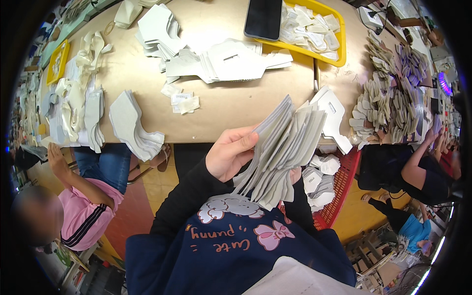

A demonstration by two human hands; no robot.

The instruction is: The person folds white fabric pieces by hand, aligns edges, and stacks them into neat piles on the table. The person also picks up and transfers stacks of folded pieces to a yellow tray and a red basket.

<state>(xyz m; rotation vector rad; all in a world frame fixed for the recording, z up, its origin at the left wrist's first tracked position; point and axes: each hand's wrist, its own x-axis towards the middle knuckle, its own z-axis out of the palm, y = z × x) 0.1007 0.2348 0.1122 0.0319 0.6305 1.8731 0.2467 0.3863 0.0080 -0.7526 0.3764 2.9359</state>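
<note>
Upright in front of my chest is a thick, fanned bundle of grey-white cut fabric pieces [287, 147]. My left hand [231, 153] grips its left side, thumb pressed against the outer piece. Only a few fingers of my right hand [295, 175] show at the lower right of the bundle; the rest of that hand is hidden behind the pieces. Just right of the bundle, flat white cut pieces [332, 114] lie at the table edge. Farther back, a larger stack of white cut pieces [233, 66] spreads across the table [221, 115].
A yellow tray [341, 55] of small white packets stands at the back, a black phone [263, 20] resting over its left side. Small labels [187, 103] lie left of centre. A red basket [346, 184] with pieces is below right. Grey piles [388, 98] fill the right; a co-worker [91, 211] sits left.
</note>
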